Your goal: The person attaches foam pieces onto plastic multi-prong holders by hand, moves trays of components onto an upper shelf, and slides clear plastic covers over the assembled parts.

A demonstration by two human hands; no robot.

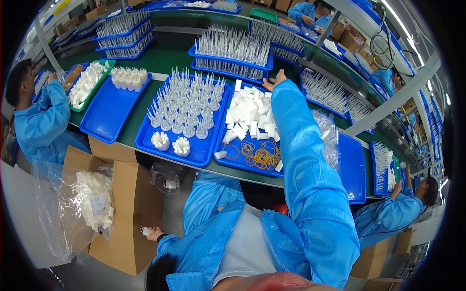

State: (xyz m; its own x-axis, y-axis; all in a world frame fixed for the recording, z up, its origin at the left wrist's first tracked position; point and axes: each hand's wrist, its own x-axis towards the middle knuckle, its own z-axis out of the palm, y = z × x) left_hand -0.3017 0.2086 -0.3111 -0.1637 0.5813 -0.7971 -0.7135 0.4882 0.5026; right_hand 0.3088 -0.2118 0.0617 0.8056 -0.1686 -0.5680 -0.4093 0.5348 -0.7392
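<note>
Nearest, low on the left, the left hand [154,234] hangs beside a cardboard box [127,213], its grip closed on a few small white pieces [146,231]. A clear bag [73,208] of more white pieces sags against the box's left side.

The right arm in a blue sleeve [303,165] stretches far across the green worktop [167,56]. Under it lies a blue tray [242,167] holding white blocks [247,116] in its far half and tan rubber bands [262,157] in its near half. The right hand [275,79] is at that tray's far edge, fingers spread wide, holding nothing, just short of a stacked tray of clear upright tubes [232,48].

Left of the block tray, a second tray [145,143] carries rows of standing clear pieces [187,106] and two white bundles [170,143] at its near edge. Further left, a third tray [104,116] holds a cluster of small cups [128,77] at its far end.

Other people in blue coats work at the left [41,114], right [393,213] and far [310,12] sides.
</note>
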